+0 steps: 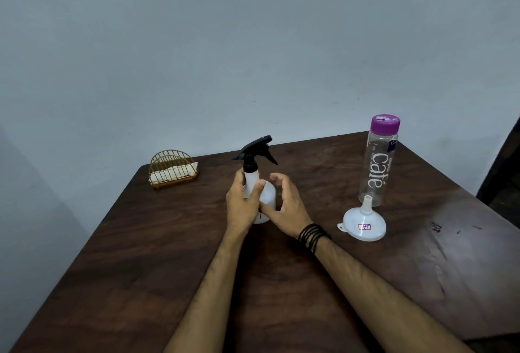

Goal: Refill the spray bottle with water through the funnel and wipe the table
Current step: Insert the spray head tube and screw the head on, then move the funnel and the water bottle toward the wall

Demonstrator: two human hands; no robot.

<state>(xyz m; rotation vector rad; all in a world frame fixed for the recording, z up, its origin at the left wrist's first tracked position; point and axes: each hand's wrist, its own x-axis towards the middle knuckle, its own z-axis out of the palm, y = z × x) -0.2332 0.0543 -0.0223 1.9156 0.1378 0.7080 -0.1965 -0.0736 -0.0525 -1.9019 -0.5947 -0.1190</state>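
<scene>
Item 1: gold wire napkin holder (173,169), far left of the table (140,268), white napkins inside; well apart from both hands.

Item 2: spray bottle (260,184), table centre, upright, long axis vertical. Black trigger head (254,153) in place on the neck, directly above the grip.

Item 3: left hand (244,203), fingers and thumb wrapped round the white body of the bottle, forearm running up from the near edge.

Item 4: right hand (284,200), just beside the bottle on its right, fingers spread and loosely curved, holding nothing; black cord bands at the wrist. It is the nearer free hand to the trigger head, which likely needs unscrewing first.

Item 5: white funnel (364,222), mouth down on the table, spout up, right of the right hand.

Item 6: clear water bottle (378,161), purple cap on, standing just behind the funnel.
</scene>
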